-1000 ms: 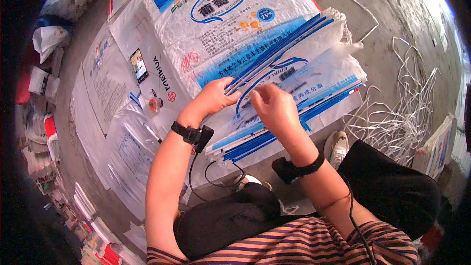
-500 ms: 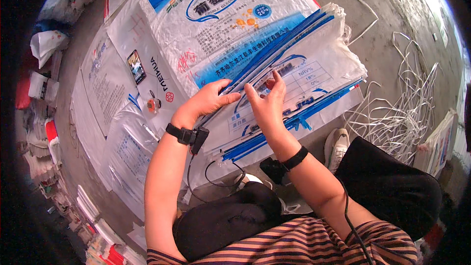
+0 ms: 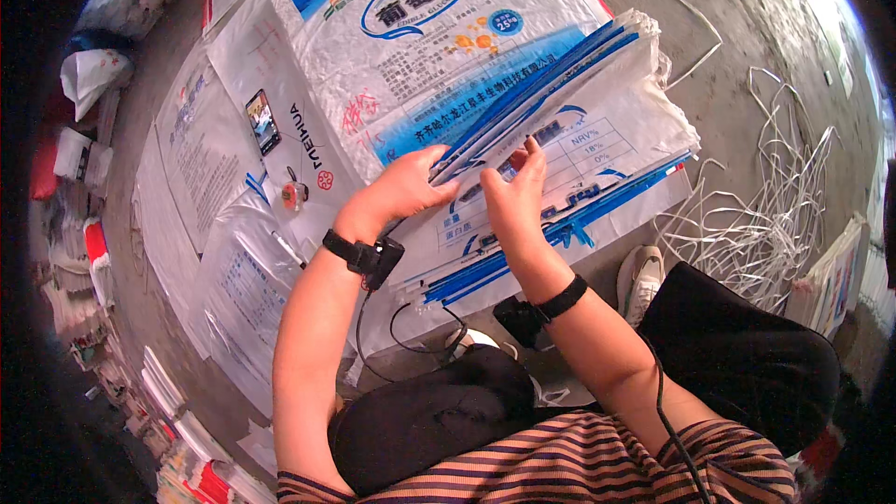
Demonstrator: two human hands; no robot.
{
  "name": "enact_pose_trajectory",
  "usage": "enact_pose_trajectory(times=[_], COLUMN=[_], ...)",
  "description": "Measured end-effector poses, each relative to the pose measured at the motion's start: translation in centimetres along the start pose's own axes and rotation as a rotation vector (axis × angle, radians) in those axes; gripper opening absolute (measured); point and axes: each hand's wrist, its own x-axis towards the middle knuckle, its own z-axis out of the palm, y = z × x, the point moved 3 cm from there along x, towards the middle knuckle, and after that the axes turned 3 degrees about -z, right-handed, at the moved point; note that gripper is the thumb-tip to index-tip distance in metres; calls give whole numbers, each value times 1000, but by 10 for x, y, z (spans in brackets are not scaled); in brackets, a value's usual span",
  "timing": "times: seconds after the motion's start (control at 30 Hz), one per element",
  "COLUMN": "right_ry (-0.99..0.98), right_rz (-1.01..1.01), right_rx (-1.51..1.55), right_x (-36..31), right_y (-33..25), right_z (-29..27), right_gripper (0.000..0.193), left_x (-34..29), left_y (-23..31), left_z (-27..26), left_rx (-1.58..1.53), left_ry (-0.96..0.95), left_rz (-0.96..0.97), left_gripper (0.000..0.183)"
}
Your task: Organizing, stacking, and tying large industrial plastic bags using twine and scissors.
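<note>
A thick stack of flattened white woven sacks (image 3: pixel 616 126) with blue edges lies in front of me, its upper layers raised and fanned. My left hand (image 3: pixel 397 191) grips the raised sacks at their left end, thumb on the near side and fingers behind the edges. Just right of it, my right hand (image 3: pixel 518 196) is over the printed face of the stack, thumb and forefinger apart. A small dark-red patch shows between those fingers; I cannot tell what it is. Beyond the raised edges lies a large white-and-blue printed sack (image 3: pixel 411 56).
A phone (image 3: pixel 262 121) and a small round orange-and-white object (image 3: pixel 293 194) lie on white sheeting at the left. Tangled white strapping (image 3: pixel 756 215) covers the floor at right, near my shoe (image 3: pixel 640 282). More stacked bags (image 3: pixel 831 275) stand at the right edge. Cables hang from both wristbands.
My right thumb has drawn back slightly from the raised sack edges, and the hand has shifted a little right. My left hand has moved slightly right, still gripping the sacks.
</note>
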Motion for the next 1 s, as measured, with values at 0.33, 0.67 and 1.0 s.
enact_pose_trajectory(times=[0.33,0.67,1.0], right_ry=[-940,-274,-250], right_rz=[387,-187,60], right_rx=[-141,-496,-221], right_x=[11,12,6], right_y=[-52,-32,-17], right_z=[-45,-29,-22], right_gripper=[32,74,70], left_x=[4,1,-4], left_y=[-12,-9,-7], left_z=[-3,-4,-3], left_rx=[77,95,-79], left_ry=[151,73,-66], left_rz=[84,62,-5], left_gripper=[49,64,63])
